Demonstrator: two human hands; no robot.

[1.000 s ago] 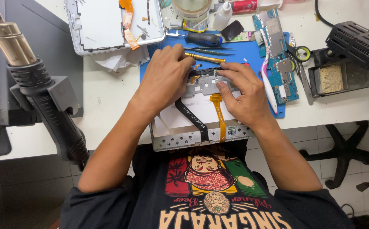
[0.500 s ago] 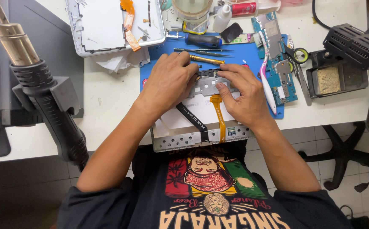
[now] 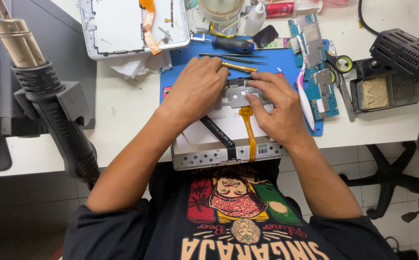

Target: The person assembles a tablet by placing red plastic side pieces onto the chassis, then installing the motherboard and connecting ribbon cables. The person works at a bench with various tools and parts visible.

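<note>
An opened tablet frame (image 3: 228, 153) lies on the blue work mat (image 3: 277, 60) at the table's front edge, with a black ribbon cable (image 3: 217, 134) and an orange flex cable (image 3: 248, 129) running across it. My left hand (image 3: 197, 89) rests palm down on its upper left part, fingers curled over a metal bracket (image 3: 238, 96). My right hand (image 3: 276, 107) presses fingertips on the same bracket from the right. What lies under the palms is hidden.
A hot air gun (image 3: 46, 96) stands in its holder at left. A white tablet back cover (image 3: 132, 24) lies at the top. A screwdriver (image 3: 232, 45), tweezers (image 3: 231, 56), a circuit board (image 3: 317, 72), a toothbrush (image 3: 302, 91), scissors (image 3: 340, 67) and a soldering sponge tray (image 3: 380, 91) surround the mat.
Both hands stay on the bracket; fingers shifted only slightly. The view drifted a little.
</note>
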